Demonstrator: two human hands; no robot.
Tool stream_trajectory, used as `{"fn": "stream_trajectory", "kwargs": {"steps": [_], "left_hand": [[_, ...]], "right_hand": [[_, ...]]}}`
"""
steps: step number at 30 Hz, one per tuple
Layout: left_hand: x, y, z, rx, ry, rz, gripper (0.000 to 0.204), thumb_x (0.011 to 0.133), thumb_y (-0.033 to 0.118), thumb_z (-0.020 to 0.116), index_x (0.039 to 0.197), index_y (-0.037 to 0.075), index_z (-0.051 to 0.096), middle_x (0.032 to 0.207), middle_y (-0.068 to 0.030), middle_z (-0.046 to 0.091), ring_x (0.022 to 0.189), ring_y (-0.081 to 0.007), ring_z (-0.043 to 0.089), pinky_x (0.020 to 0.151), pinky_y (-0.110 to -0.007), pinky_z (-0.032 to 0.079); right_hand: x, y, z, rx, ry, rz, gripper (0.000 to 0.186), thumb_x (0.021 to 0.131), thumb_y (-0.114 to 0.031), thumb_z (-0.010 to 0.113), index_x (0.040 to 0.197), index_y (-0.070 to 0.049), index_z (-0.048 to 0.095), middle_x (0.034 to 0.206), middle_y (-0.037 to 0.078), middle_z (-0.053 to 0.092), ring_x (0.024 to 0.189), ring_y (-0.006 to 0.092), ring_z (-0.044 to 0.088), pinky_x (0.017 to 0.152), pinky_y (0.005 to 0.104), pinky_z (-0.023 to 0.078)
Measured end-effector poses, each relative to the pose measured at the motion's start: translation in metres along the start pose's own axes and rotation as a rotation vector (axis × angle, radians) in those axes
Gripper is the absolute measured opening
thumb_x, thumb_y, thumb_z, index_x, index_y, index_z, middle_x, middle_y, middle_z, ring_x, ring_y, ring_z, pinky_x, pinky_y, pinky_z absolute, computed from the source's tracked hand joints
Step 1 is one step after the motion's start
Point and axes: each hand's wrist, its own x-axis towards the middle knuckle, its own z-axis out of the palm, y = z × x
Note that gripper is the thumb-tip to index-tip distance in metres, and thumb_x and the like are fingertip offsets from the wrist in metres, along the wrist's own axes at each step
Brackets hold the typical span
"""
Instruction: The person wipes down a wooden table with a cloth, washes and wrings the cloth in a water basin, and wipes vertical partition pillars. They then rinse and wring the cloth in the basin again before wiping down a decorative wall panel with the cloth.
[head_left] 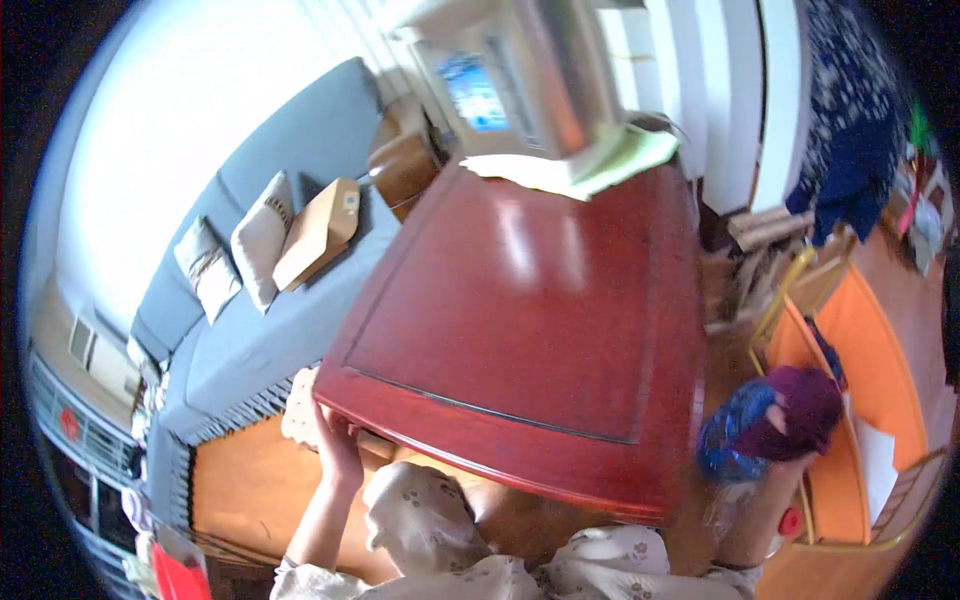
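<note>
A dark red wooden table stretches away in front of me, with a glossy top and a grooved border. At its near left corner is my left hand, its fingers curled around the edge. A cream, scalloped piece shows just beside that hand. To the right of the table, my right hand is closed on a bunched purple and blue cloth. The cloth is blurred and covers most of those fingers.
A boxy appliance stands on a pale green cloth at the table's far end. Left is a grey-blue sofa with cushions and a cardboard box. Orange fabric panels stand at right, near a person in dark patterned clothing.
</note>
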Motion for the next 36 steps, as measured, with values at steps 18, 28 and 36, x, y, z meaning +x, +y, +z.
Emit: {"fn": "stream_trajectory", "kwargs": {"steps": [18,28,36], "left_hand": [[0.104,-0.003,-0.065,-0.310,-1.096,0.449,0.087,0.078,0.023,0.068,0.143,0.004,0.013,0.138,-0.0154,0.031,0.126,-0.0275,0.035,0.104,-0.040,0.028],[0.208,-0.076,-0.037,-1.019,-0.564,-0.606,0.039,0.094,0.025,0.047,0.128,0.008,0.039,0.119,-0.0086,0.052,0.109,-0.0195,0.053,0.092,-0.034,0.044],[0.312,-0.159,0.093,-0.669,-0.633,-0.621,0.055,0.081,0.009,0.062,0.128,0.012,0.034,0.114,-0.0070,0.051,0.101,-0.0175,0.053,0.087,-0.032,0.045]], "right_hand": [[0.181,-0.508,0.103,0.430,-1.057,-0.359,0.058,0.073,-0.034,0.068,0.115,0.000,0.050,0.113,0.019,0.052,0.103,0.0306,0.051,0.091,0.0389,0.039],[0.168,-0.537,0.190,-0.124,-1.124,-0.711,0.082,0.062,-0.037,0.076,0.130,-0.009,0.042,0.140,0.023,0.027,0.129,0.0430,0.026,0.104,0.0503,0.023],[0.145,-0.489,0.155,-0.238,-1.083,-0.205,0.082,0.075,-0.064,0.052,0.134,-0.008,0.037,0.142,0.028,0.021,0.131,0.0477,0.020,0.104,0.0568,0.017]]}}
